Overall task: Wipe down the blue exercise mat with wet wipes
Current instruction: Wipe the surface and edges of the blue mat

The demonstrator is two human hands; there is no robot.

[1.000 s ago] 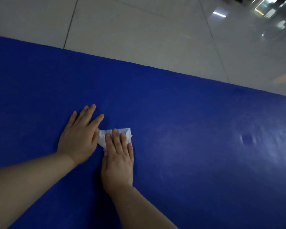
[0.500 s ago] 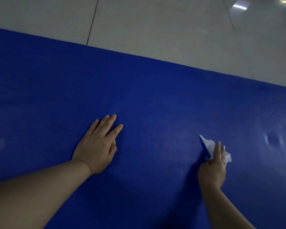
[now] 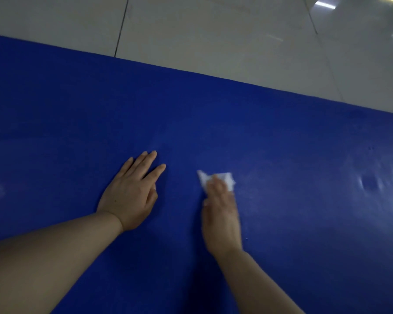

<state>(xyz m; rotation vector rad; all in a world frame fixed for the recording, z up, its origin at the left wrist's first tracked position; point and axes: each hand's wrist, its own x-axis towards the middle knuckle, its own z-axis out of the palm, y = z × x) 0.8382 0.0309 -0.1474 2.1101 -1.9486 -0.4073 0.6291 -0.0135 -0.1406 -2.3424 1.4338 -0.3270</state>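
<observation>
Two bare hands rest on the blue exercise mat, well inside its far edge: the left hand lies flat with fingers straight and slightly spread, holding nothing, while the right hand, blurred, presses straight fingers down on a crumpled white wet wipe that sticks out beyond its fingertips. A bare strip of mat separates the hands. Toward the mat's right edge sits a shallow dent with a sheen around it, and pale floor tiles lie beyond the far edge.
</observation>
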